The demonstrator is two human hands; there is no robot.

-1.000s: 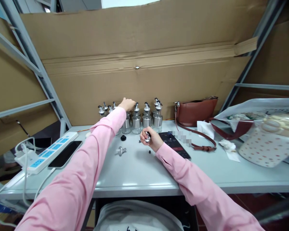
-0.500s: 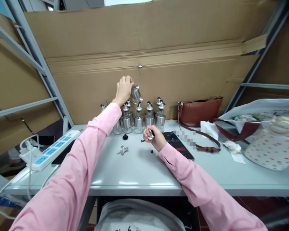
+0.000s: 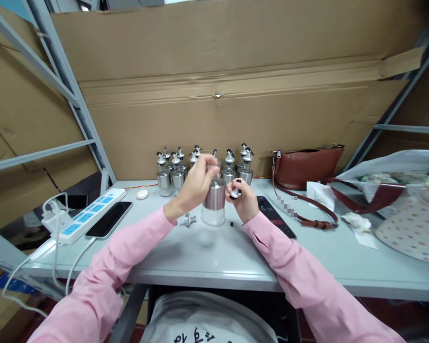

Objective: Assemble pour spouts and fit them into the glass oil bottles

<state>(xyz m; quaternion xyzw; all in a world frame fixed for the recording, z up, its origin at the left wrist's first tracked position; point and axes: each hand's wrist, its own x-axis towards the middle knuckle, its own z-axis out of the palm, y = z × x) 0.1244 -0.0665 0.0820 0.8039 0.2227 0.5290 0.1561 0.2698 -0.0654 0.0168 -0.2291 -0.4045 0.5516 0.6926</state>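
My left hand [image 3: 199,180] is closed round the neck of a glass bottle [image 3: 214,197] with a steel sleeve, held upright over the front part of the table. To its right, my right hand [image 3: 243,199] grips a small silver and black pourer cap [image 3: 235,191] close to the bottle but apart from it. A loose clear-and-silver spout fitting [image 3: 189,219] lies left of the bottle. On the right a tiny black piece [image 3: 231,224] rests on the tabletop. Behind stand several like bottles [image 3: 164,180] topped with pourers, some partly hidden by my left hand.
At left are a white power strip [image 3: 89,216], a phone [image 3: 109,220] and a round white object [image 3: 142,194]. Another phone [image 3: 280,221] lies by my right wrist. A brown handbag [image 3: 309,166], crumpled tissue [image 3: 357,221] and a dotted bag [image 3: 411,228] sit at right. Cardboard [image 3: 236,119] walls the back.
My left hand has brought the bottle down and forward from above the back row, turning it upright. My right hand keeps the pourer cap, now beside the bottle. The view has shifted slightly.
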